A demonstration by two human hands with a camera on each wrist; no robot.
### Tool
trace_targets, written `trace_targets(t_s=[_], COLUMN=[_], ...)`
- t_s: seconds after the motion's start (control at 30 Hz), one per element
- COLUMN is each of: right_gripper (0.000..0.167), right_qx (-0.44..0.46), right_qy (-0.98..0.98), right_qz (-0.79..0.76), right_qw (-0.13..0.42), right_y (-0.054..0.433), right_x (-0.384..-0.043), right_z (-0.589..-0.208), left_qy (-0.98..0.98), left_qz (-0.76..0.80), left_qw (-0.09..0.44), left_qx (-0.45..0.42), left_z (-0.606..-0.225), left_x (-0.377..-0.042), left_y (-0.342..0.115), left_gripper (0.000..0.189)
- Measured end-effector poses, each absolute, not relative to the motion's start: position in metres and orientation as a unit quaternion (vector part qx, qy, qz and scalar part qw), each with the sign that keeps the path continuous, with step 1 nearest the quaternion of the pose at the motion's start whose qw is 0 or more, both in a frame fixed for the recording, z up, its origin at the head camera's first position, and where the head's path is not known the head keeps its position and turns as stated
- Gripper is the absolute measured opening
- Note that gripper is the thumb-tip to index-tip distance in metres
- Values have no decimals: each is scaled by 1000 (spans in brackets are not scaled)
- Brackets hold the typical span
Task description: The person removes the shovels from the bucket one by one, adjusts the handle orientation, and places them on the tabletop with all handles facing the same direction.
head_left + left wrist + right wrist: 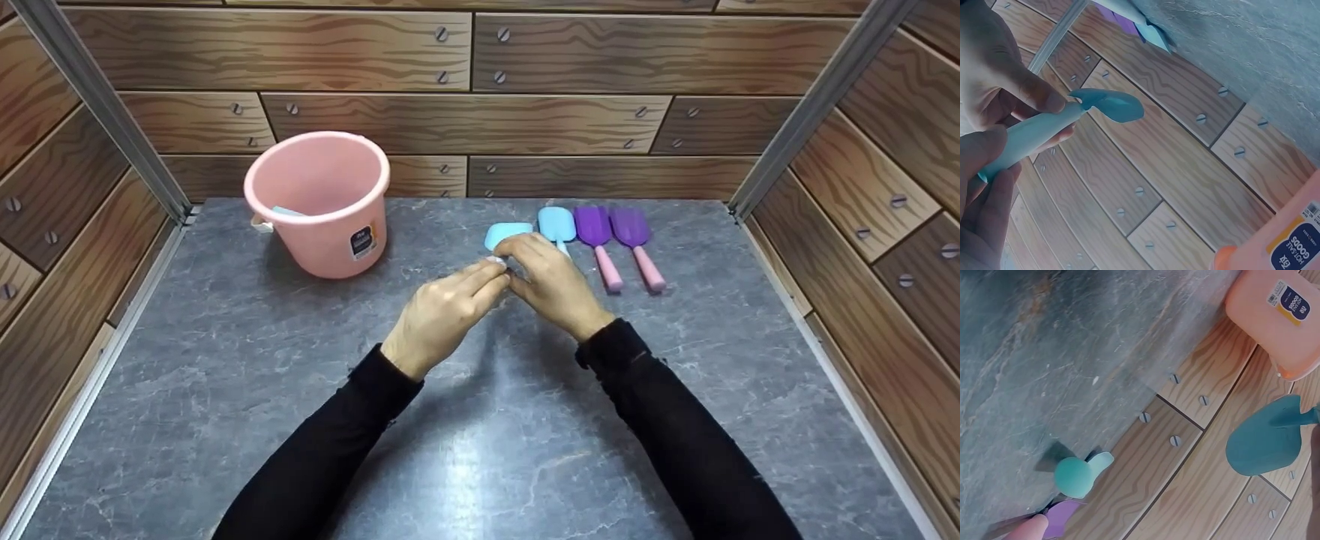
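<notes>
Both hands hold one light blue toy shovel point(508, 234) above the tabletop. My left hand point(450, 307) grips the end of its pale handle point(1044, 132), as the left wrist view shows. Close beside it, my right hand point(551, 285) pinches the handle near the neck. The blade point(1266, 439) points away from the fingers and appears at the right of the right wrist view. On the table just behind the right hand lies a second light blue shovel point(556, 223), its handle partly hidden by that hand.
Two purple shovels with pink handles, one point(592, 225) beside the other point(630, 226), lie to the right of the blue one. A pink bucket point(330, 244) stands at the back left, with a light blue piece point(287, 212) inside. Wood-patterned walls point(465, 124) enclose the grey table.
</notes>
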State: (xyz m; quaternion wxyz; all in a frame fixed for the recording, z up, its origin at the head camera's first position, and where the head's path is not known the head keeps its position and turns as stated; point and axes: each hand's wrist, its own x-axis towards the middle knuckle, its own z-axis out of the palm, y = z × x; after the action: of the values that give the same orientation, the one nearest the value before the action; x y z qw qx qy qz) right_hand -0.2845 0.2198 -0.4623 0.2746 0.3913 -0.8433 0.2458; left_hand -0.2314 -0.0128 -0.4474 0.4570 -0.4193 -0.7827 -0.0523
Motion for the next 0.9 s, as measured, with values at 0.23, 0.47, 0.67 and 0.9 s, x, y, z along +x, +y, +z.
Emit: trace_targets(t_s=[0.23, 0.47, 0.67, 0.9], right_gripper=[35, 33, 33, 30], right_qx=[395, 385, 381, 373], right_qy=[-842, -846, -847, -853], right_qz=[238, 245, 250, 257], right_qw=[281, 277, 274, 259], right_y=[221, 225, 228, 233], right_x=[-286, -291, -295, -299], right_z=[-463, -465, -469, -473], left_qy=[-779, -795, -818, -862], left_qz=[-61, -63, -87, -137], left_qw=[457, 447, 419, 332], left_qx=[-425, -406, -385, -359], left_z=[-446, -446, -446, -449], left_x=[-232, -235, -242, -252], left_y=[-11, -12, -17, -24], left_gripper=[30, 34, 33, 44])
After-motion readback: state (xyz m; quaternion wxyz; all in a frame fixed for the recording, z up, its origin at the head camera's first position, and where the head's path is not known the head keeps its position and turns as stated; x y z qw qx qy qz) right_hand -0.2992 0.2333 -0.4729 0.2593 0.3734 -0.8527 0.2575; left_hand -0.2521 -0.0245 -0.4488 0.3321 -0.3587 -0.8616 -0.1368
